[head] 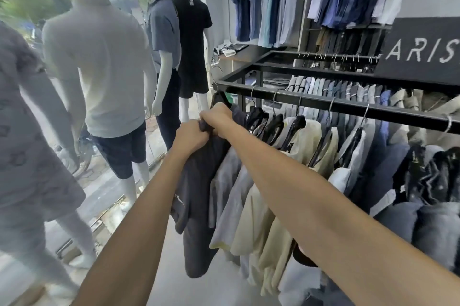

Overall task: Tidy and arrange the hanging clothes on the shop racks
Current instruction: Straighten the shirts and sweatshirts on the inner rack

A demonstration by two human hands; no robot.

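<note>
Outstretched forearms meet at the open end of the black metal rail; left hand and right hand each grip the dark navy hanging shirt, grey floor free leftward.

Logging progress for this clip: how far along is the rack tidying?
Looks done: the far row of shirts hangs evenly. In hand: the left hand and right hand grip the dark shirt at the end of the black rail. Left: the cream and grey shirts beside it hang bunched.
</note>
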